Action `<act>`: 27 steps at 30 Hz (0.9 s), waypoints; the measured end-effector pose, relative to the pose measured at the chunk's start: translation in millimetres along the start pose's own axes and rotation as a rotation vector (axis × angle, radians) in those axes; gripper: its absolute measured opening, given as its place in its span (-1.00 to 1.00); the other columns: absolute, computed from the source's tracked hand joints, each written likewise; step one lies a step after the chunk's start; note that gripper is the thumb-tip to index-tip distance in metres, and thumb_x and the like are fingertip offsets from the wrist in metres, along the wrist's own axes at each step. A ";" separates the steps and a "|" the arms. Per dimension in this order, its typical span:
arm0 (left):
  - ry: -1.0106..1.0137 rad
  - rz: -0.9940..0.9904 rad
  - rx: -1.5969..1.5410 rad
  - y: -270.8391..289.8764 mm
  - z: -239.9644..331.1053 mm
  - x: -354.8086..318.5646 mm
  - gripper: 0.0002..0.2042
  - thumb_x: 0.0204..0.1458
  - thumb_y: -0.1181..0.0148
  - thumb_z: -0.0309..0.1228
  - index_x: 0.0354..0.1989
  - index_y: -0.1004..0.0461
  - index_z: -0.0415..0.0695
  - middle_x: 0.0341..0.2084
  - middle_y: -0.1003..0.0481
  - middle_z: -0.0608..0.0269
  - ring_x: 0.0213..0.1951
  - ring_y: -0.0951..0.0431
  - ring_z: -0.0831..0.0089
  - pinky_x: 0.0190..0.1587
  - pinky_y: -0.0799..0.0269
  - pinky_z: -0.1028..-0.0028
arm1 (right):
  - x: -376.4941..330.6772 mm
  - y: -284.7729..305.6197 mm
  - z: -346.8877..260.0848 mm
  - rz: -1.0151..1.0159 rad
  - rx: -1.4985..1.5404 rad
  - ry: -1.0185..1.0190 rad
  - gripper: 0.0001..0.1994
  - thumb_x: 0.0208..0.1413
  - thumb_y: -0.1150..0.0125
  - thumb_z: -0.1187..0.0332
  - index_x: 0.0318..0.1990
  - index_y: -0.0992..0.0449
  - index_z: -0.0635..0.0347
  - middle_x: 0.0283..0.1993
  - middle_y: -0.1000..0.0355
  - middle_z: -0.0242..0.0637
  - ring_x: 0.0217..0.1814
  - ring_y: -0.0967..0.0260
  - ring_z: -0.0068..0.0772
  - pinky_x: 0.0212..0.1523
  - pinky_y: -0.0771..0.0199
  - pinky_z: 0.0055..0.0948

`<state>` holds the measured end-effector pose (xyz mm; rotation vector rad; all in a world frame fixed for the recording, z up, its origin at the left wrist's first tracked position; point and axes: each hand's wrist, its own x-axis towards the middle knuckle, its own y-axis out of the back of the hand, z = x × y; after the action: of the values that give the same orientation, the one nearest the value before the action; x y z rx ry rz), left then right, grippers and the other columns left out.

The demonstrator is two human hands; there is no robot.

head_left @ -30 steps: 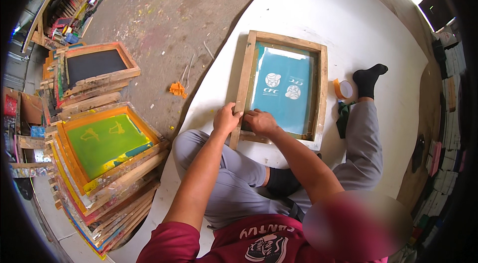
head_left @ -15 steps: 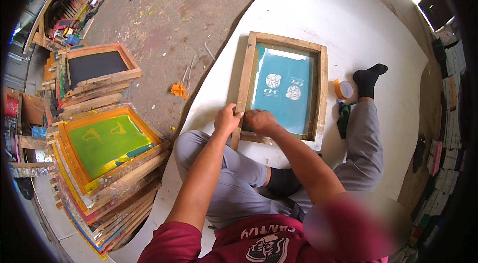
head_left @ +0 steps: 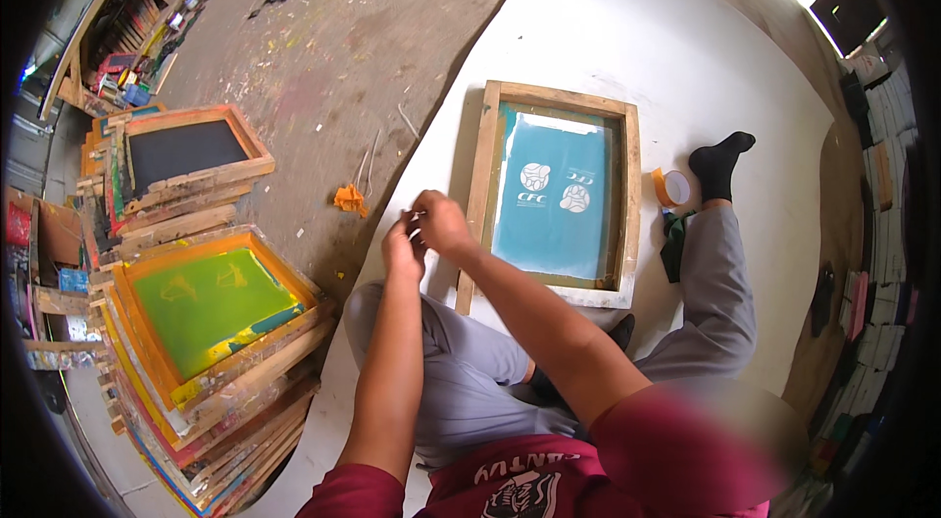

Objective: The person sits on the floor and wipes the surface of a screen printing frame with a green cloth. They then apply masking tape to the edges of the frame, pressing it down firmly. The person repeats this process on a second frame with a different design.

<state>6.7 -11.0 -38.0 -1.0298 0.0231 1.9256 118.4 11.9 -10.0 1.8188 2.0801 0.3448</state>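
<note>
My left hand (head_left: 403,251) and my right hand (head_left: 442,225) meet in the air just left of a wooden screen-printing frame (head_left: 481,157). The fingers of both are closed and pressed together at the tips. Whatever is between them, if anything, is too small or hidden. The frame lies on a white sheet (head_left: 578,18) in front of me. Its teal mesh (head_left: 549,244) bears two pale round emblems, one upside down relative to the other. Neither hand appears to touch the frame.
Right of the frame are a tape roll (head_left: 676,188), a dark green cloth (head_left: 672,248) and my outstretched leg (head_left: 714,273). Stacked screen frames (head_left: 245,332) stand at left, the top one with green mesh. A crumpled orange scrap (head_left: 350,200) lies on the floor.
Both hands have left the frame's lower left corner. The right hand has moved left to meet the left one, which has shifted left. The frame sits slightly lower in view.
</note>
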 end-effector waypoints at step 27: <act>-0.643 -0.177 1.484 -28.8 -71.1 -20.1 -0.31 0.09 -0.45 -0.14 0.36 -0.40 -0.19 0.21 -0.48 -0.16 0.24 -0.48 -0.10 0.29 -0.41 0.08 | -149.0 311.2 165.1 0.619 -0.744 -0.293 -0.61 0.09 -0.40 0.31 0.09 -0.55 0.05 0.10 -0.44 -0.13 0.19 -0.43 0.05 0.11 -0.54 -0.03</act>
<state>78.2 -37.2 -60.1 0.5479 0.8149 1.3925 484.5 -98.7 -17.4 1.8141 0.9491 0.8180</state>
